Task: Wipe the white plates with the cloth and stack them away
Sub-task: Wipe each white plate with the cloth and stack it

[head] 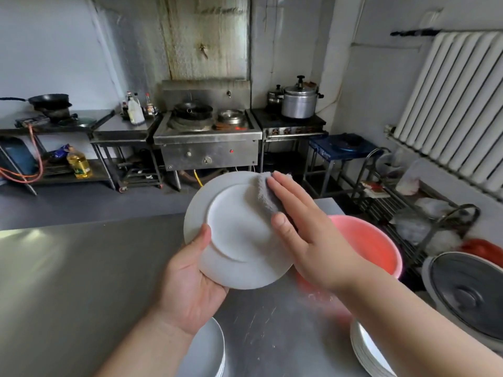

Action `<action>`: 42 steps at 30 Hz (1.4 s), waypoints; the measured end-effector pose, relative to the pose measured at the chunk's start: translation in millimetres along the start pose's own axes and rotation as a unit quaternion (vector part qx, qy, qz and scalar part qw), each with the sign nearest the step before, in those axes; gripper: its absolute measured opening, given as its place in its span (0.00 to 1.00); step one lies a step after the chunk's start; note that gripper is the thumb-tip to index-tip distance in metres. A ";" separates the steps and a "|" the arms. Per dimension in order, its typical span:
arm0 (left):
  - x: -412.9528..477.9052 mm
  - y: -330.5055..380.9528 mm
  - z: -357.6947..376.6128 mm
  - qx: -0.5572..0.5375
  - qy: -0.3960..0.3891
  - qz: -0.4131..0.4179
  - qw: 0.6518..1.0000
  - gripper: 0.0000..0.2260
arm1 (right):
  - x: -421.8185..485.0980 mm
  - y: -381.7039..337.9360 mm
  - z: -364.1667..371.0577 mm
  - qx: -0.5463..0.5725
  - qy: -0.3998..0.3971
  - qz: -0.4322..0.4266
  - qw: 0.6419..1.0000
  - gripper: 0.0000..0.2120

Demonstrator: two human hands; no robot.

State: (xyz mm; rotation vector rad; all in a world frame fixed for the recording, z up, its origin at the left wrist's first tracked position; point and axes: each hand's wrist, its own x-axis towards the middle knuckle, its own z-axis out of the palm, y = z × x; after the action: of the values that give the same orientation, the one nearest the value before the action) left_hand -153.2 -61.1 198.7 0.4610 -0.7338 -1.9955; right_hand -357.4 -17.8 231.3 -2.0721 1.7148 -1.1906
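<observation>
The plate (239,240) is up in the air at the centre of the frame, tilted toward us above the tabletop (81,281). The left grip (187,278) has it by the lower-left edge, thumb curled over the rim and fingers tucked underneath. The right grip (313,240) lies flat and straight-fingered, pressing the grey cloth (261,194) onto the plate's upper right. Nothing curls round that cloth; it's only pinned.

Here's the worry: it's a one-sided hold on a smooth plate. Push too hard at that far edge and the plate could lever out from under the thumb, dropping onto the steel or clipping the pink basin (375,246) just behind it. The unpinched cloth could slide off too. And the stack of plates (209,349) at bottom centre sits right beneath the left wrist, so a dropped plate may chip those as well.

Now, what we can't see. The left fingers are hidden behind the plate, so how firm that hold is remains a guess. The plate's underside is out of view. The basin's inside is blocked by the right forearm and blurred. That stack and the second stack (364,346) at lower right are both cut off by the bottom edge, so no counting. Which pile is the wiped one, I cannot tell.
</observation>
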 end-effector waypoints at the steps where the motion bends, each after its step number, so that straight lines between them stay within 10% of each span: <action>1: 2.0 -2.4 2.9 -0.003 -0.004 0.005 1.000 0.21 | 1.5 2.6 -0.9 0.021 0.019 0.014 1.000 0.33; 9: 7.4 -32.4 35.2 0.004 -0.016 -0.019 1.000 0.20 | -65.9 6.9 32.1 0.023 0.159 0.022 0.987 0.35; 22: 18.7 -86.9 88.0 0.022 0.029 -0.021 0.999 0.21 | -116.0 37.6 -8.9 -0.096 0.047 -0.014 0.994 0.44; 31: 25.8 -156.4 161.2 -0.015 0.013 -0.036 0.999 0.16 | -104.1 98.6 -113.6 -0.065 0.098 0.095 0.988 0.37; 36: 23.3 -201.9 182.9 -0.009 0.004 -0.172 0.985 0.26 | -167.8 101.2 -98.9 -0.128 0.083 -0.025 0.988 0.39; 42: 14.8 -247.1 180.9 0.013 -0.002 -0.115 0.993 0.17 | -176.7 170.2 -174.6 -0.022 0.121 0.039 0.992 0.24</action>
State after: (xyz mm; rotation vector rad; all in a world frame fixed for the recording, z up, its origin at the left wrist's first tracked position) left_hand -424.7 78.7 171.2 0.5796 -0.7380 -2.2042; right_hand -601.4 145.0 163.1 -1.9305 1.9222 -1.4437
